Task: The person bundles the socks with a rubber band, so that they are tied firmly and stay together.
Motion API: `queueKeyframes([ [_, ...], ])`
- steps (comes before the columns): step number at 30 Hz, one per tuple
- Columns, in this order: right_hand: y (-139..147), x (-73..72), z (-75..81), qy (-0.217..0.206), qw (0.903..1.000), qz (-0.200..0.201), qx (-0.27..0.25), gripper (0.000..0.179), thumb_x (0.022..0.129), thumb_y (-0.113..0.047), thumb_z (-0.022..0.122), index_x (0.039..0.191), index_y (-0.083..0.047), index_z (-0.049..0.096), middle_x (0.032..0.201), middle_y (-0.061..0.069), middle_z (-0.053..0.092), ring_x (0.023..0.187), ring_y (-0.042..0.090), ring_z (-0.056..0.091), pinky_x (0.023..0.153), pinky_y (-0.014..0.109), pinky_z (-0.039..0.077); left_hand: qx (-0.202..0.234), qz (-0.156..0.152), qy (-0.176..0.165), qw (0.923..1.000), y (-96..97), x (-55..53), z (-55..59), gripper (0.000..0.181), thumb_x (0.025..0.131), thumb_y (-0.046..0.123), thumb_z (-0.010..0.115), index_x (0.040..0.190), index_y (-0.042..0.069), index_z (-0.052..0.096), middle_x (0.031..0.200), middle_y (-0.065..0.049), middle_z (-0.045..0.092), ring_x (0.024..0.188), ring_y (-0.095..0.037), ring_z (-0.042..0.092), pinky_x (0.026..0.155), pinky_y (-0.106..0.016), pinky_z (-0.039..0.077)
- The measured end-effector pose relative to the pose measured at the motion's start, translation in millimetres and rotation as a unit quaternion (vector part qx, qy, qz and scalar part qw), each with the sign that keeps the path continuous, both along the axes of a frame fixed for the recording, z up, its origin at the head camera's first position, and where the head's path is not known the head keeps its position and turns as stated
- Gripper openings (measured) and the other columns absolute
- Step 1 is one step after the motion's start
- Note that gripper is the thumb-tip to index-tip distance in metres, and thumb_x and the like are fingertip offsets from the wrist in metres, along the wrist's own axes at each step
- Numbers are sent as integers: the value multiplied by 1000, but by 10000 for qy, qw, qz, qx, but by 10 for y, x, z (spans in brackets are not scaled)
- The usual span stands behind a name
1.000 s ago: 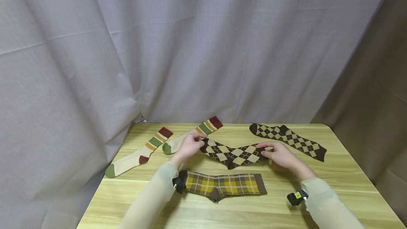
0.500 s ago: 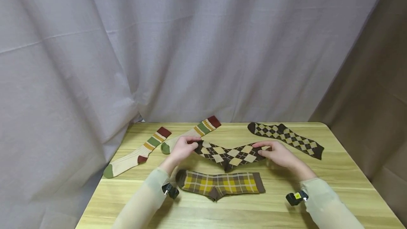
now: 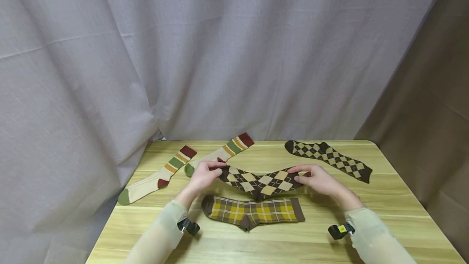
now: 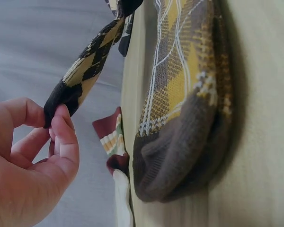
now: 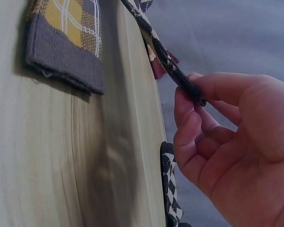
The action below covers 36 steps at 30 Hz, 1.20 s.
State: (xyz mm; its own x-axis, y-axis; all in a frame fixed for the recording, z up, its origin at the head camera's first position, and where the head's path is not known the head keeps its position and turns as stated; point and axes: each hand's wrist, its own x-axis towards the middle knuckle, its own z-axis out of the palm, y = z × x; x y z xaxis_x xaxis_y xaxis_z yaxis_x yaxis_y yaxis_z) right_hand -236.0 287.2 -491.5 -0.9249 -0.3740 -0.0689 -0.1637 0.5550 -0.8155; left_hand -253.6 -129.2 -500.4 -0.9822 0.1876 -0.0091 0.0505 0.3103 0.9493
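A dark brown argyle sock with large beige diamonds is stretched between both hands, sagging at its heel. At the toe end, my left hand pinches it between thumb and fingers. My right hand pinches the cuff; the right wrist view shows the sock edge-on, lifted off the table. Just in front of it lies a yellow and brown plaid sock, flat, toe to the left. In the left wrist view the plaid sock's grey-brown toe is close to the hand.
Two cream socks with striped tops lie behind on the left: one cream sock at the table's left edge, another striped sock farther back. A small-diamond argyle sock lies at the back right. Grey curtains hang behind the wooden table.
Both hands have shifted the large-diamond argyle sock left and slightly nearer, the left hand more than the right. The sock now sags more at its middle. The other socks stay put.
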Motion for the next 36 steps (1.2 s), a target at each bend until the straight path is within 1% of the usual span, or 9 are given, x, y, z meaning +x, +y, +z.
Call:
queueKeyframes([
  [6, -18, 33, -4, 8, 10000, 60, 60, 37, 101, -13, 71, 137, -5, 70, 126, 21, 70, 68, 34, 65, 52, 40, 56, 38, 29, -7, 10000, -58, 72, -6, 39, 90, 2, 64, 126, 6, 79, 119, -11, 76, 64, -21, 63, 54, -22, 45],
  [8, -28, 56, -7, -57, 10000, 47, 47, 38, 101, -14, 72, 137, -6, 70, 127, 21, 70, 67, 35, 65, 51, 40, 55, 29, 24, -33, 10000, -77, 95, -10, 41, 90, 1, 63, 128, 4, 78, 113, -12, 77, 61, -19, 61, 51, -21, 42],
  [12, -46, 102, -12, -138, 9999, 16, 70, 38, 101, -16, 72, 138, -7, 71, 133, 22, 67, 72, 33, 64, 52, 36, 53, 83, 3, -115, 9999, -111, 143, -20, 42, 90, -1, 62, 130, 0, 75, 121, -15, 76, 59, -14, 58, 51, -21, 42],
  [14, -53, 121, -14, -119, 9999, 5, 102, 37, 101, -16, 72, 138, -7, 71, 136, 24, 66, 76, 32, 65, 55, 35, 53, 132, -18, -122, 9998, -123, 165, -27, 42, 90, -1, 62, 130, -2, 74, 129, -15, 74, 59, -13, 58, 52, -21, 43],
  [17, -56, 145, -15, -89, 9999, 19, 77, 37, 101, -16, 72, 138, -7, 71, 140, 27, 63, 83, 29, 68, 62, 36, 55, 194, -38, -77, 9998, -140, 186, -44, 40, 91, -2, 61, 128, -4, 75, 131, -17, 73, 61, -13, 59, 55, -21, 46],
  [22, -43, 164, -29, -73, 9999, 73, 14, 37, 101, -17, 73, 137, -7, 71, 145, 30, 59, 90, 24, 70, 71, 39, 58, 318, -39, -117, 9994, -179, 222, -47, 37, 91, -2, 63, 126, -3, 76, 119, -18, 76, 65, -14, 62, 57, -22, 50],
  [28, -20, 202, -38, -103, 9998, 196, 4, 37, 101, -20, 73, 136, -7, 72, 142, 29, 62, 91, 22, 71, 73, 38, 58, 549, -125, -331, 9979, -218, 290, -50, 38, 90, -4, 63, 126, -4, 76, 120, -21, 75, 66, -11, 62, 58, -20, 51],
  [32, -19, 249, -32, -209, 9993, 306, -61, 38, 101, -20, 73, 136, -6, 72, 138, 26, 66, 92, 22, 73, 74, 37, 58, 623, -272, -302, 9972, -242, 337, -61, 39, 90, -5, 62, 128, -10, 72, 124, -24, 74, 68, -12, 64, 62, -21, 54],
  [36, -37, 293, -37, -299, 9983, 488, -147, 38, 101, -19, 73, 136, -5, 71, 136, 24, 67, 92, 22, 74, 74, 36, 57, 549, -307, -318, 9975, -279, 392, -69, 40, 90, -6, 62, 129, -10, 72, 123, -23, 74, 67, -12, 64, 63, -23, 56],
])
